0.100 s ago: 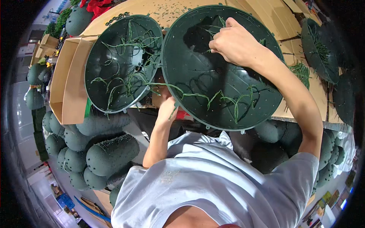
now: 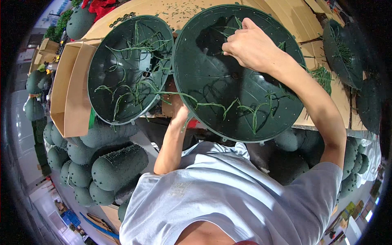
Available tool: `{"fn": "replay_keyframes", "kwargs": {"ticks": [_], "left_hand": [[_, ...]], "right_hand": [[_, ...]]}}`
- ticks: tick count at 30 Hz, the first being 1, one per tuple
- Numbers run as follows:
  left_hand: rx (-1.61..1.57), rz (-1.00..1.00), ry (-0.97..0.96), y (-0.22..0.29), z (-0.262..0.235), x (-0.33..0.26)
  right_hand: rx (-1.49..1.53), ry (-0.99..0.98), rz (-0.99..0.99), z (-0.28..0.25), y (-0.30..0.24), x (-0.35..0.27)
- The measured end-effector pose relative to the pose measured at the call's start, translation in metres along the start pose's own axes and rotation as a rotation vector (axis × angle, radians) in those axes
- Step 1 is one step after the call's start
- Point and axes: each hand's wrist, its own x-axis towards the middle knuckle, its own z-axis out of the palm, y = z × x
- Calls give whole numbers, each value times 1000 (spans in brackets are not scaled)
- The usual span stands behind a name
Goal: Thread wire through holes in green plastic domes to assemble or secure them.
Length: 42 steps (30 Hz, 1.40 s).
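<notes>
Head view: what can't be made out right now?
In the head view:
Left hand: fingertips, shadowed and hidden behind the large bowl.
Right hand: whether it grips anything, hidden by its curled fingers.
Blue thing, lower left: too small to identify.

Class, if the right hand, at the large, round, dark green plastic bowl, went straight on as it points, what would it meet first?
Probably the thin, green, wire-like strands beside the right hand, then the inside of the large bowl; depth is unclear, so it may touch them.

Tan cardboard box [image 2: 80, 90] at left; red cloth [image 2: 100, 9] beyond.
</notes>
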Motion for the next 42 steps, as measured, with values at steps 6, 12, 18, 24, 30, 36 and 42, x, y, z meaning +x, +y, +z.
{"fn": "replay_keyframes", "kwargs": {"ticks": [6, 12, 18, 24, 30, 36, 42], "left_hand": [[-178, 16, -98, 3, 33, 63], [-351, 26, -187, -1, 40, 56], [-502, 51, -259, -3, 39, 57], [-643, 87, -320, 1, 46, 65], [-777, 130, -382, 5, 47, 71], [-914, 171, -447, 9, 51, 65], [-1054, 203, -497, 7, 51, 70]], "right_hand": [[-96, 84, -55, 9, -6, 9], [-116, 65, -60, 16, -7, 14], [-80, 76, -60, 17, -9, 14], [-62, 106, -67, 16, -11, 14], [-91, 90, -75, 19, -13, 15], [-46, 65, -38, 19, -16, 17], [10, 91, -29, 19, -23, 18]]}}
